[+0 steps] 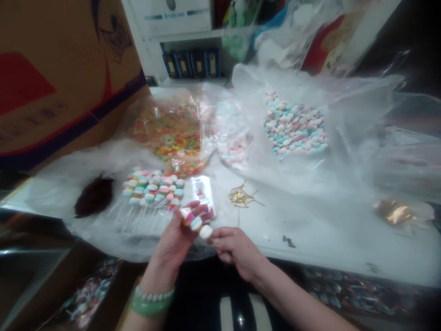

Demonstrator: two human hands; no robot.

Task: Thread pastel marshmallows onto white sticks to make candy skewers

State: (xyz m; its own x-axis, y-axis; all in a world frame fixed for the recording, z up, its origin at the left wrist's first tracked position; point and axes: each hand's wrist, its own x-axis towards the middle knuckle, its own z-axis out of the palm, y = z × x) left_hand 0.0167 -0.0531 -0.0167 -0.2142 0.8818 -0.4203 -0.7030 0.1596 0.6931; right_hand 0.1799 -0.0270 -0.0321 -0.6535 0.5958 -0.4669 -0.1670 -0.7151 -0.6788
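Note:
Near the table's front edge, my left hand [182, 230] is closed around a marshmallow candy skewer [196, 224] with pink, blue and white pieces. Clear wrapping may cover part of it, but blur hides this. The fingers of my right hand [237, 250] pinch at its lower end, just past the white piece; the stick there cannot be made out. Left of my hands lies a pile of finished-looking marshmallow skewers [151, 187], white sticks toward me. A phone-like flat object [202, 195] lies just behind my left hand. Gold twist ties [242, 196] are scattered to its right.
Behind are a bag of colourful gummies [179, 142] and an open bag of pastel marshmallows [296, 124]. A large cardboard box [62, 69] stands at left, near a dark crumpled item [94, 195]. More gold ties [399, 214] lie at right. Below are boxes of wrapped sweets [93, 292].

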